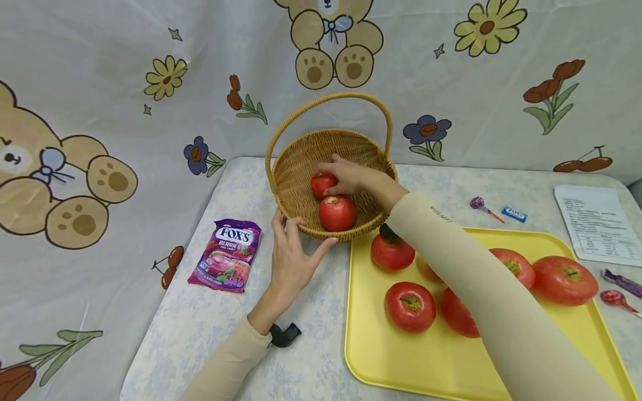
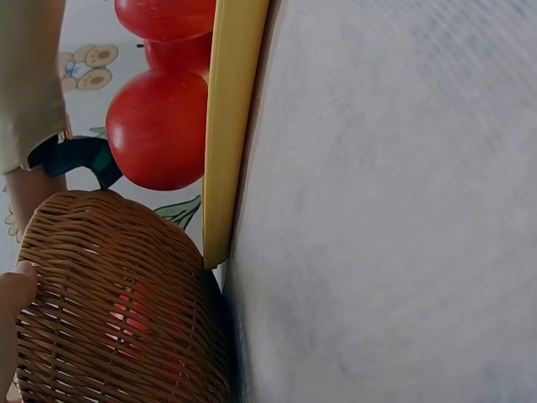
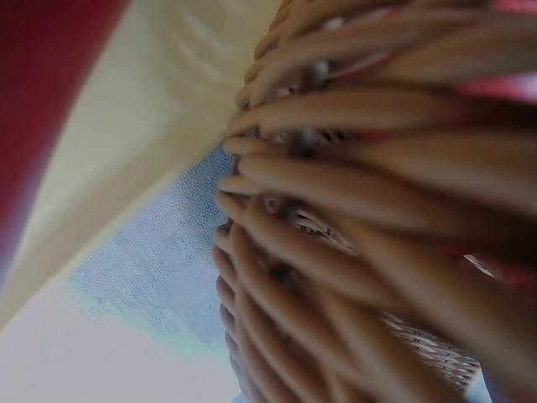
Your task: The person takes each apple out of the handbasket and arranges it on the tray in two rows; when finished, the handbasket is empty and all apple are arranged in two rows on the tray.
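A wicker basket (image 1: 301, 167) with a tall arched handle stands at the back of the table, its opening tipped toward me. My left hand (image 1: 291, 262) holds its front left rim, the thumb spread along the front edge; that thumb also shows against the weave in the left wrist view. Inside the basket, my right hand (image 1: 346, 175) grips a red apple (image 1: 322, 185), its fingers curled over the top. Another red apple (image 1: 337, 214) lies just in front of it, near the rim. The basket's weave (image 3: 361, 201) fills much of the right wrist view.
A yellow tray (image 1: 371, 356) to the right bears several red apples (image 1: 410, 307), partly covered by my right sleeve. A purple candy bag (image 1: 228, 255) lies left. Beyond the tray are a lollipop (image 1: 478, 204), a small blue wrapper (image 1: 514, 214) and a printed sheet (image 1: 597, 223).
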Demonstrator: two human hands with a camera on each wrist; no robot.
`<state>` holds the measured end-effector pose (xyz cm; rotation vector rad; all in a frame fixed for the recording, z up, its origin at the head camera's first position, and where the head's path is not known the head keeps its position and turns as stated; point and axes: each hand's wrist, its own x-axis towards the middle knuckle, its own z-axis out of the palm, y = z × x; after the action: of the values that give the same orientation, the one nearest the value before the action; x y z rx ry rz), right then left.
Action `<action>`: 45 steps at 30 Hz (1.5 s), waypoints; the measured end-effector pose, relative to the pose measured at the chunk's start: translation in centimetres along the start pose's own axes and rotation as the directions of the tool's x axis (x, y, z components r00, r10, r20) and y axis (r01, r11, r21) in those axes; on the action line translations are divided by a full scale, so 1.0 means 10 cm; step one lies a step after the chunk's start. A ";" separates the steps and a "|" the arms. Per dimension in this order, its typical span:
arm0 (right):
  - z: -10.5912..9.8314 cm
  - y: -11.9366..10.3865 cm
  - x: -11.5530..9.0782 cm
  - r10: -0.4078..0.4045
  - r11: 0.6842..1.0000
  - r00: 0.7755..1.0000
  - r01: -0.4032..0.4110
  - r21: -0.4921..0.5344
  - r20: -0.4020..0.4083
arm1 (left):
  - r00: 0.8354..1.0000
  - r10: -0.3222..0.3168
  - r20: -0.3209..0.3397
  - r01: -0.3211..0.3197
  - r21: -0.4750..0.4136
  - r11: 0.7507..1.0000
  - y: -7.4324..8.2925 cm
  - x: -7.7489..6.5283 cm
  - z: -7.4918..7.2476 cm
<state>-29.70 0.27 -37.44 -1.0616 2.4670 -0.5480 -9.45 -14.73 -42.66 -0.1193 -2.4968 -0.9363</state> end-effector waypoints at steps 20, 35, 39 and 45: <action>-0.08 0.04 -0.08 -0.100 0.995 0.990 0.100 -0.003 -0.102 | 1.000 0.000 0.000 0.000 0.007 1.000 0.03 -0.01 0.00; -0.29 -0.13 -0.30 -0.189 0.980 0.960 0.199 0.026 -0.208 | 1.000 -0.002 -0.005 0.002 0.005 1.000 0.02 -0.01 0.01; -0.35 -0.15 -0.47 -0.230 0.970 0.937 0.242 0.012 -0.262 | 1.000 -0.004 -0.005 0.004 0.007 1.000 0.03 -0.02 0.01; -0.41 -0.17 -0.80 -0.286 0.955 0.903 0.295 -0.020 -0.320 | 1.000 -0.003 -0.009 0.004 0.010 1.000 0.02 -0.04 0.01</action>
<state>-25.67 5.98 -31.54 -1.4423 2.5727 -0.9100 -9.08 -14.43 -42.80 -0.1073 -2.4940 -0.9236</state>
